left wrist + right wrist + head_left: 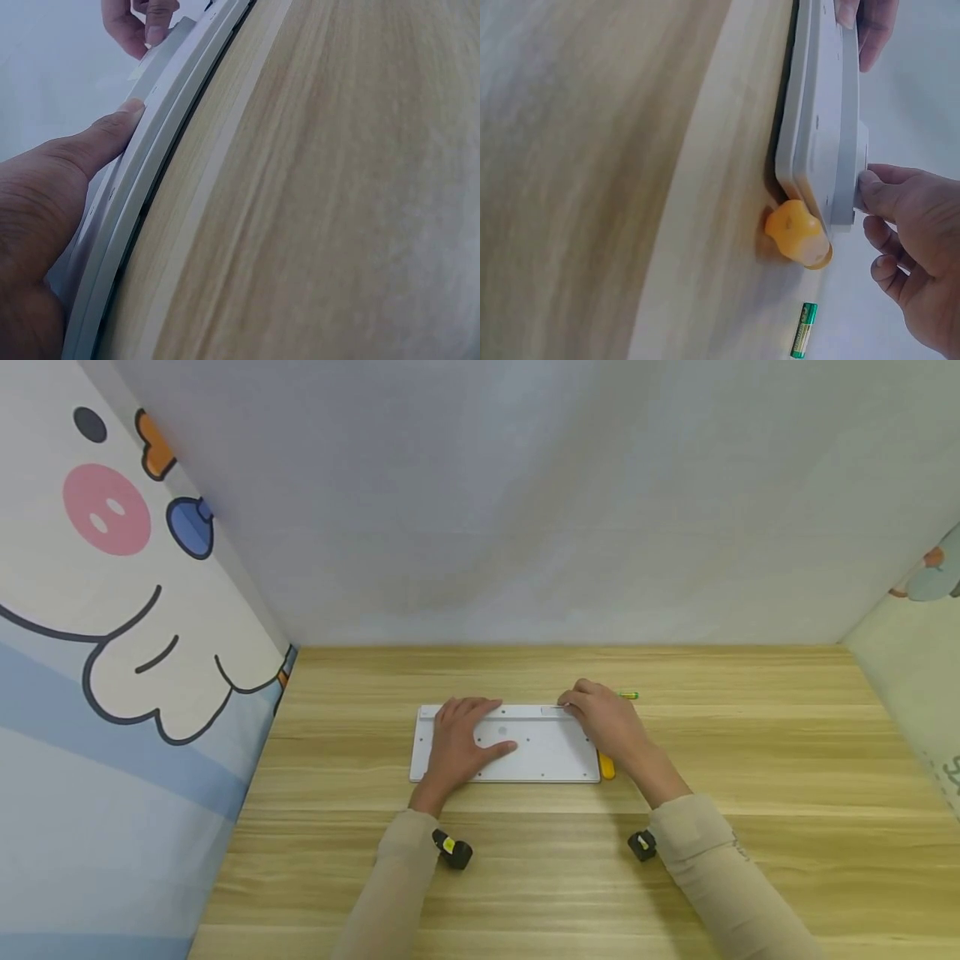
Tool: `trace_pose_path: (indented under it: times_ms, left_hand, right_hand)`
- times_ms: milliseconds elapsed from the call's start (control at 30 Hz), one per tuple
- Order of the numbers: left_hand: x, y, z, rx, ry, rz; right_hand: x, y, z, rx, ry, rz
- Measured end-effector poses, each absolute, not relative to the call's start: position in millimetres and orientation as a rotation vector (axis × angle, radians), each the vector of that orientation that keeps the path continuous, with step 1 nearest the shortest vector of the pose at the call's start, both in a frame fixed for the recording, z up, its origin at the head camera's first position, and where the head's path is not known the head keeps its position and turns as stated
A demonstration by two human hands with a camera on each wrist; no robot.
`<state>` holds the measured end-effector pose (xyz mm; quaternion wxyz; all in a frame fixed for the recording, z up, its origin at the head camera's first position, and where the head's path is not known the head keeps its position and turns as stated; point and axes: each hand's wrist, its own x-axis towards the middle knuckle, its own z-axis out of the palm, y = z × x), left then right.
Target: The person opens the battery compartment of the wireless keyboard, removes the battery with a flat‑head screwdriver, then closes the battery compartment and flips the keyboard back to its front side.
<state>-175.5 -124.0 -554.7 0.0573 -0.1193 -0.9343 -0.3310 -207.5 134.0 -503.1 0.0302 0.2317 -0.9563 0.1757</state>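
Observation:
A white keyboard (pixel 525 764) lies face down on the wooden table, its raised ridge along the far side. My left hand (pixel 456 745) holds its left part, thumb on the flat back and fingers over the ridge. In the left wrist view, the left thumb (pixel 112 135) presses on the keyboard's back. At the ridge's right end, my right hand (pixel 609 722) pinches a small white battery cover (pixel 864 142) between thumb and index finger. The other fingers are curled beneath. Part of the cover is hidden by the fingertips.
A yellow, rounded, handle-like object (pixel 607 767) sits against the keyboard's right edge; its kind is unclear. Farther back, a green battery (pixel 628 696) lies on the table (pixel 750 760). A pale curtain (pixel 525 527) stands behind, and a cartoon-printed cloth (pixel 45 710) hangs at left.

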Motion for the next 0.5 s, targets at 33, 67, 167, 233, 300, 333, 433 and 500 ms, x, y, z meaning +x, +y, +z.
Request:
trace_pose_path:
  times_ms: [33,67,167,233,300,333,433,500]
  left_hand:
    - [-175.5,-124.1,-554.4,-0.362,-2.834,-1.002]
    - [-175.3,-124.1,-554.2,-0.361,-2.833,-1.002]
    - [-175.1,-124.2,-553.8,-0.357,-2.833,-0.999]
    - [-175.1,-124.2,-553.7,-0.352,-2.837,-0.994]
    - [-175.2,-124.2,-553.9,-0.348,-2.840,-0.994]
    - [-175.3,-124.2,-554.0,-0.347,-2.840,-0.993]
    - [-175.8,-124.2,-554.5,-0.351,-2.839,-0.992]
    - [-176.0,-124.4,-554.9,-0.355,-2.836,-0.985]
  right_hand:
    - [-207.4,133.9,-502.7,0.713,-2.954,0.538]
    - [-207.5,134.0,-502.7,0.715,-2.960,0.531]
    - [-207.9,134.3,-502.1,0.729,-2.971,0.504]
    - [-208.5,134.5,-501.8,0.747,-2.973,0.477]
    - [-208.5,134.5,-501.0,0.768,-2.967,0.448]
    - [-208.6,134.5,-500.8,0.780,-2.963,0.436]
    - [-208.9,134.0,-500.8,0.781,-2.958,0.418]
    - [-209.5,133.6,-501.6,0.780,-2.950,0.412]
